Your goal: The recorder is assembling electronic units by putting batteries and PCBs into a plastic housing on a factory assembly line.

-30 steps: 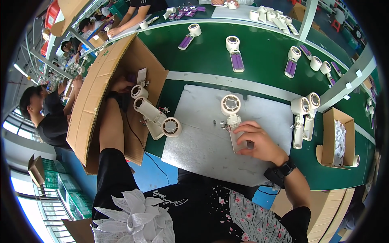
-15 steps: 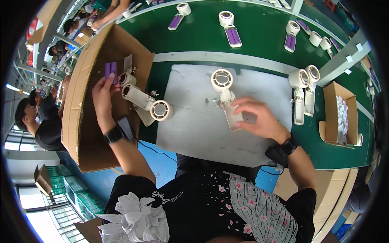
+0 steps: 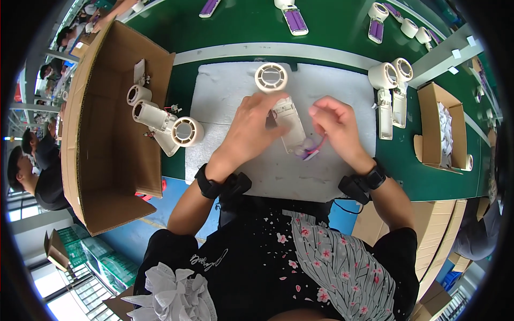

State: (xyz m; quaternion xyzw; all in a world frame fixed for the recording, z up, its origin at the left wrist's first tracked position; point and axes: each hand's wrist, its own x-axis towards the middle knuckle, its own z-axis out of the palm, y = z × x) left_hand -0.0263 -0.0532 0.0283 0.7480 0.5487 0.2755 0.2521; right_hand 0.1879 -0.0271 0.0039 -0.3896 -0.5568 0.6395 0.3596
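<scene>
On the grey foam mat point(image 3: 219, 91) lies an opened white handheld fan point(image 3: 294, 128), its round grille at the far end and its hollow handle pointing toward me. My left hand point(image 3: 249, 125) reaches over the fan's neck from the left, thumb and fingers apart, the fingertips close to or touching the housing. To the right of the handle, my right hand point(image 3: 338, 125) pinches a thin red wire point(image 3: 322, 142). That wire runs down to a small blurred purple-and-white piece point(image 3: 310, 154) by the handle's near end; its exact shape is smeared.
A large cardboard box point(image 3: 110, 134) stands at the left, white fan housings point(image 3: 186, 131) at its opening. At right, more housings point(image 3: 384, 80) lie beside a small box point(image 3: 463, 115) of white packets. Beyond the pale rail, fans with purple batteries point(image 3: 295, 21) rest on the green surface.
My left hand has come from the cardboard box, where it held a purple battery pack, to the fan. The right hand has lifted off the handle and now pinches the wire. The view has shifted.
</scene>
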